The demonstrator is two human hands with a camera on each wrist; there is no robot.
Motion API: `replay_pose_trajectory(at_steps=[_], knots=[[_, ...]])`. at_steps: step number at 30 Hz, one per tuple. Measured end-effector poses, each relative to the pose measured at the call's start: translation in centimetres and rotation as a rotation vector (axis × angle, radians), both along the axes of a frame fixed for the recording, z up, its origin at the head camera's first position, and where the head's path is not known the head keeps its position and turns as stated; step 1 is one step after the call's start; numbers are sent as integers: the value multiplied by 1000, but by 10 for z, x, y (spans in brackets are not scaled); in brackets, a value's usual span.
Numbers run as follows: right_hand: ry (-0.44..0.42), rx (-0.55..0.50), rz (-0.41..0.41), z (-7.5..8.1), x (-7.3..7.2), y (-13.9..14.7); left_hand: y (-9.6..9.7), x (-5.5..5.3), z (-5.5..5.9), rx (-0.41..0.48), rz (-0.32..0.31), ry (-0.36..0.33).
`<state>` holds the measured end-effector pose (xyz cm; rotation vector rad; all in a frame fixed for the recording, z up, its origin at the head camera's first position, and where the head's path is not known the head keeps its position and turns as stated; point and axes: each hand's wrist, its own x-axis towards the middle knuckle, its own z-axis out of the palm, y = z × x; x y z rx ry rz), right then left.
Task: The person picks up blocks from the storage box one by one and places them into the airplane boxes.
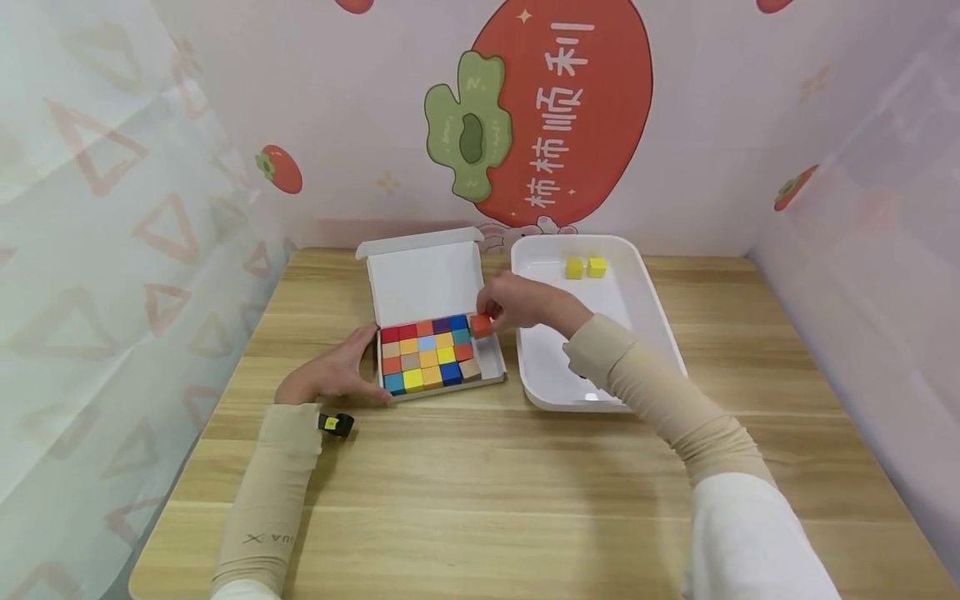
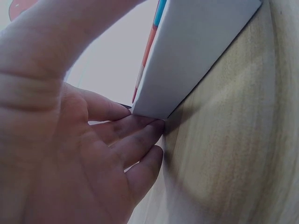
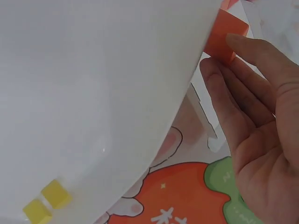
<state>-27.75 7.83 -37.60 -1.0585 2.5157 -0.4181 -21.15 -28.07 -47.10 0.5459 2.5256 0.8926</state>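
A white cardboard box (image 1: 491, 360) with its lid (image 1: 427, 283) raised at the back holds rows of coloured wooden cubes. My right hand (image 1: 517, 302) pinches an orange-red cube (image 3: 227, 35) between thumb and fingers, at the right end of the box's back row. Along the box's left side lies my left hand (image 1: 333, 368), fingers extended. Its thumb is at the front left corner, and its fingertips (image 2: 152, 128) touch the box's end in the left wrist view. To the right stands a white tray (image 1: 536, 367) with two yellow cubes (image 1: 585, 267) near its far edge.
The tray stands just right of the box, under my right forearm. A black strap device with a yellow label (image 1: 335, 424) is by my left wrist. The wooden table (image 1: 480, 500) meets a printed backdrop (image 1: 337, 100) behind and white sheets at both sides.
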Motion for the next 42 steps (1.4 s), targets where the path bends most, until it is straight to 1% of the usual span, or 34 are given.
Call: replay_pose_trajectory(at_steps=[5, 13, 17, 21, 23, 25, 28, 30, 32, 34, 36, 39, 42], knots=[[4, 42, 5, -12, 0, -7, 2, 0, 2, 1, -3, -4], [90, 152, 10, -29, -1, -15, 3, 0, 3, 6, -8, 0], [149, 215, 22, -32, -1, -20, 4, 0, 5, 14, -10, -5], [211, 252, 46, -33, 0, -24, 3, 0, 6, 10, -6, -2], [219, 258, 48, -32, 0, -25, 3, 0, 5, 14, 0, -3], [208, 247, 35, -30, 1, -23, 2, 1, 4, 25, 4, -5], [174, 187, -33, -24, 3, -15, 2, 2, 3, 34, 2, -10], [148, 116, -90, -19, 4, -6, 2, 2, 1, 33, -2, -11], [145, 41, -147, -14, 5, 5, 2, 2, 0, 26, -3, -9], [168, -28, -195, -10, 5, 19, 2, 2, 0, 27, -1, -7], [207, -74, -257, -8, 3, 35, 2, 2, 1, 32, 4, -9], [258, -121, -357, -8, -2, 59, 3, 3, 2, 29, -1, -3], [266, -139, -463, -11, -8, 83, 2, 3, 2, 22, -1, -4]])
